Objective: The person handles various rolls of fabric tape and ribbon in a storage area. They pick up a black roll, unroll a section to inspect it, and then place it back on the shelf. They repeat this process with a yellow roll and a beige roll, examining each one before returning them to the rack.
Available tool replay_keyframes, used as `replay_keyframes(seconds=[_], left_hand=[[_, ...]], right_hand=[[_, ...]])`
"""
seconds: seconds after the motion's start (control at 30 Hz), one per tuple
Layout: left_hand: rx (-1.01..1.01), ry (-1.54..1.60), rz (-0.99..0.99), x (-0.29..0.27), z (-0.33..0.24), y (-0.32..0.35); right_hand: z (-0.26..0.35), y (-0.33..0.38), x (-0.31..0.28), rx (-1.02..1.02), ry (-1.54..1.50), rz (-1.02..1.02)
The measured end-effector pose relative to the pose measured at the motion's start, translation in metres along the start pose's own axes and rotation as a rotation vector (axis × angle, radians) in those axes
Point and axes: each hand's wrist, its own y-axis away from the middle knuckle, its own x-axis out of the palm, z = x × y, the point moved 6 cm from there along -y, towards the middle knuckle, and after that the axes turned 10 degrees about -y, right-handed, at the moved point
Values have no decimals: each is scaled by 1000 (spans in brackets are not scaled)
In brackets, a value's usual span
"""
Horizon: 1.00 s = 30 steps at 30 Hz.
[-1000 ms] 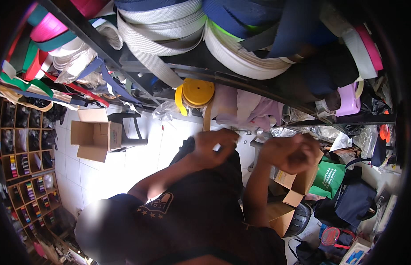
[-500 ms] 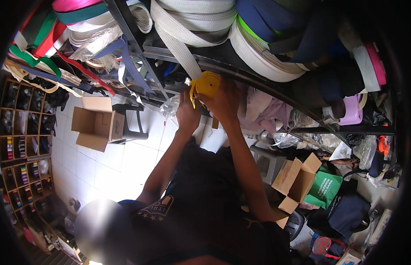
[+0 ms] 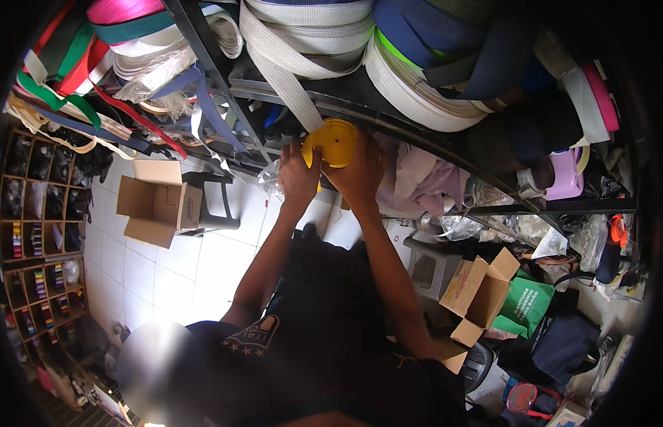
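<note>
A yellow roll of ribbon or strap [image 3: 336, 140], round with a small dark hole in its middle, is held between both my hands just below the front bar of the shelf. My left hand [image 3: 298, 175] is closed on its left side, with the thumb up against the yellow band. Wrapped round the right side and lower edge is my right hand [image 3: 358, 173]; some of its fingers are hidden behind the roll. The end of a grey woven strap [image 3: 294, 97] hangs from the shelf right beside the roll.
Large rolls of white webbing [image 3: 420, 92] and navy webbing [image 3: 431, 32] fill the black metal shelf [image 3: 406, 117]. An open cardboard box [image 3: 157, 203] rests on a dark stool [image 3: 221, 203] at left. Another open box [image 3: 481, 292] and a green bag [image 3: 525, 304] lie at right.
The yellow roll has turned to show its round face more fully. My left hand has shifted lower and closer against it, and the loose yellow end at its left is now mostly out of sight.
</note>
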Motion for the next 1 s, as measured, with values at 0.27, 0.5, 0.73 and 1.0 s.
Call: replay_keyframes(seconds=[0.27,0.5,0.73,1.0], left_hand=[[26,135,-15,-16,-9,11],[116,362,177,-26,-12,20],[220,478,481,-32,-38,44],[243,547,600,-27,-57,75]], right_hand=[[5,9,-20,-125,-261,-107],[5,41,-55,-167,-366,-82],[9,68,-87,-185,-371,-84],[17,96,-124,-99,-281,-99]])
